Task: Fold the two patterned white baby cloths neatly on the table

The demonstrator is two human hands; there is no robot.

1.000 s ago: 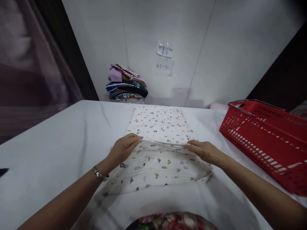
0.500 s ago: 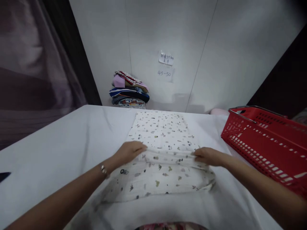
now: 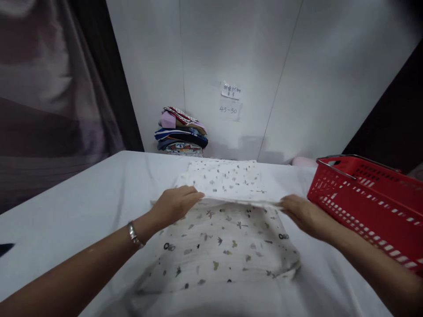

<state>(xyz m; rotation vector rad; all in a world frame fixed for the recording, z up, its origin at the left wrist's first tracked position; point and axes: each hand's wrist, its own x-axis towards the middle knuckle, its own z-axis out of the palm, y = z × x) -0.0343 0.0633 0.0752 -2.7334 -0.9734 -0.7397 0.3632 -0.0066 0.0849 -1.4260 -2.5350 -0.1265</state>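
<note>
A thin white cloth point(image 3: 228, 246) printed with small plants and shapes lies lengthwise on the white-covered table. Its near part is folded over, and a raised edge stretches between my two hands. My left hand point(image 3: 176, 203), with a silver bracelet at the wrist, pinches that edge on the left. On the right, my right hand point(image 3: 299, 211) grips the other end of the edge, its fingers closed and slightly blurred. Beyond the hands, the far part of the cloth lies flat toward the table's back edge.
A red plastic basket point(image 3: 370, 207) with metal handles stands at the right. Behind the table, a stack of folded fabrics point(image 3: 181, 132) sits against the white wall. Two paper notes point(image 3: 230, 110) hang there. A purplish curtain point(image 3: 49, 97) fills the left side.
Both hands have drawn the held edge up and taut, and my right hand has shifted right. More of the near folded cloth now shows flat below it. The view has tilted slightly up.
</note>
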